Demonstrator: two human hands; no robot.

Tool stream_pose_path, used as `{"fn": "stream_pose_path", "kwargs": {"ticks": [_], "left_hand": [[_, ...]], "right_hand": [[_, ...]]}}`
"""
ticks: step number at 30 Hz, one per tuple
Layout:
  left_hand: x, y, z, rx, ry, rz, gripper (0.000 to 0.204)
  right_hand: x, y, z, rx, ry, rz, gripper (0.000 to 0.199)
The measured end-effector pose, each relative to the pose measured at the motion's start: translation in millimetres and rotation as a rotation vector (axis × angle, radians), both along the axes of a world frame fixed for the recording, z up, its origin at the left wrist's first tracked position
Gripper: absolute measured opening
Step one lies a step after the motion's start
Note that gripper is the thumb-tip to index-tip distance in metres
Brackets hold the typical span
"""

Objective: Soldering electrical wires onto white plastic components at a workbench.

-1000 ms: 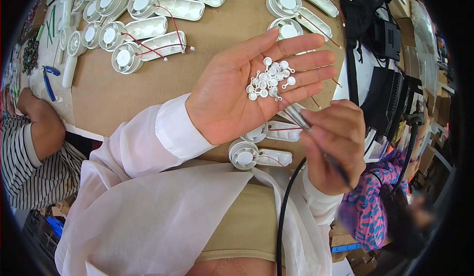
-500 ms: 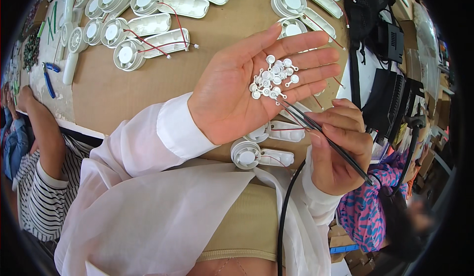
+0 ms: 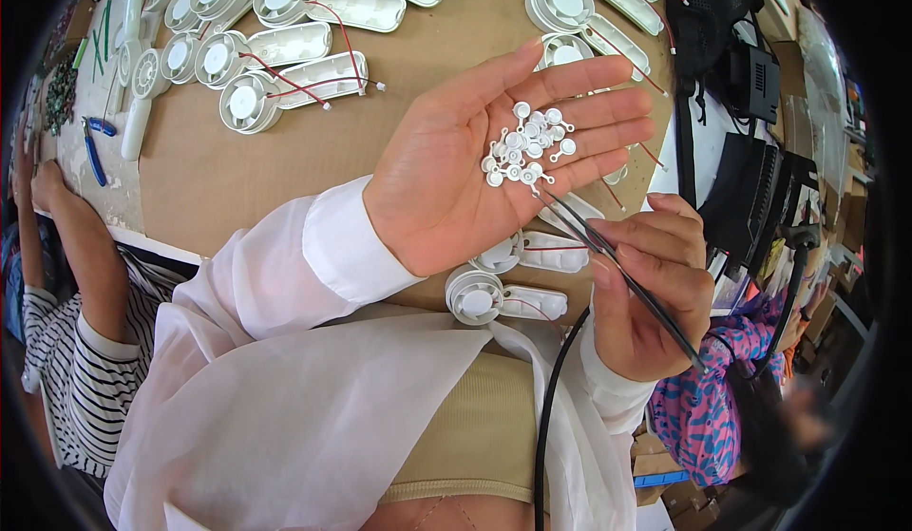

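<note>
My left hand (image 3: 475,165) is held palm up above the table, and several small white round caps (image 3: 525,143) lie in a pile on its fingers. My right hand (image 3: 646,289) grips black tweezers (image 3: 608,256) whose tips touch the lower edge of the pile. Below the palm, white plastic fan housings (image 3: 499,293) with red wires lie on the brown table (image 3: 218,170).
More white fan housings (image 3: 285,66) are lined up across the far part of the table. Blue-handled pliers (image 3: 92,146) lie at the left edge. A person in a striped sleeve (image 3: 66,341) sits at my left. Black devices (image 3: 760,180) and a black cable (image 3: 551,407) are at the right.
The tweezers' tips have moved up from below the palm to the edge of the pile of caps. My left hand has shifted slightly.
</note>
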State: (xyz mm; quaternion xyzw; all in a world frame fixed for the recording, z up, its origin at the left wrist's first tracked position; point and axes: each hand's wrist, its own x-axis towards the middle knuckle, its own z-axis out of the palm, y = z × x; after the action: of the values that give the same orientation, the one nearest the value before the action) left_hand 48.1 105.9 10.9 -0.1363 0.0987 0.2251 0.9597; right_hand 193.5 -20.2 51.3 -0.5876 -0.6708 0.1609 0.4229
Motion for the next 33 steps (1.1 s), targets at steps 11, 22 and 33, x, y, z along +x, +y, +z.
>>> {"fn": "stream_pose_path", "kwargs": {"ticks": [11, 22, 33], "left_hand": [[1, -1, 0, 0.005, 0.008, 0.009, 0.05], [-2, 2, 1, 0.043, 0.053, 0.024, 0.047], [-60, 6, -13, 0.396, 0.094, -0.189, 0.032]], "right_hand": [[-2, 1, 4, 0.014, -0.112, 0.029, 0.027], [10, -7, 10, 0.039, 0.189, 0.058, 0.024], [47, -91, -18, -0.446, 0.675, -0.249, 0.013]]}}
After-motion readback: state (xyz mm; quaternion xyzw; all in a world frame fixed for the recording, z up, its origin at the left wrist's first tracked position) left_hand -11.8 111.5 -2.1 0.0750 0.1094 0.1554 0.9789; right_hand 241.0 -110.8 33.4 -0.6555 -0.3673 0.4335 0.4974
